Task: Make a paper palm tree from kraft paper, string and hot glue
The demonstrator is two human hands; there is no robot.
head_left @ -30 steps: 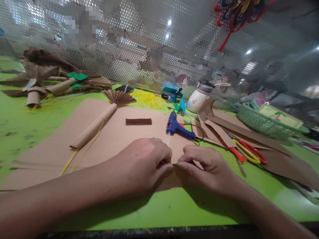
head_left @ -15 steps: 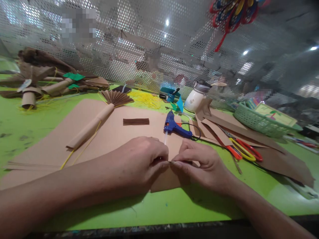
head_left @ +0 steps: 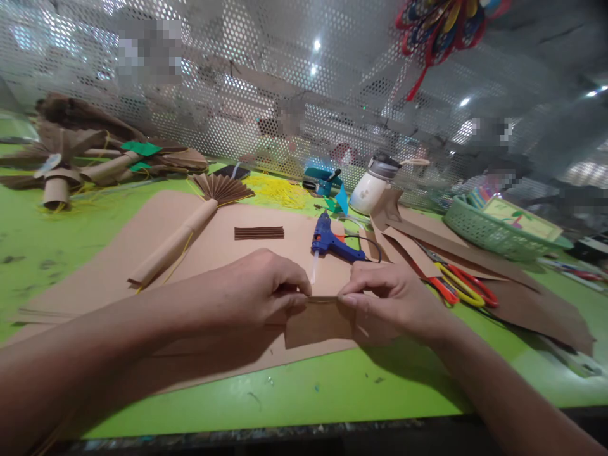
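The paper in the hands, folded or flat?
Partly folded: the held paper has a narrow top fold between left hand and right hand.

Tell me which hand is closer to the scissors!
Right. The right hand is nearer, though not touching the scissors; the left hand is farther away, at the other side of the folded paper.

Paper (head_left: 319, 326), ends of its fold covered by left hand (head_left: 266, 286) and right hand (head_left: 392, 294); ornament (head_left: 446, 28), cropped above; area behind the mesh (head_left: 266, 76), blurred.

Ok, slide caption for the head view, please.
Left hand and right hand pinch a brown paper piece by one edge, near a blue glue gun.
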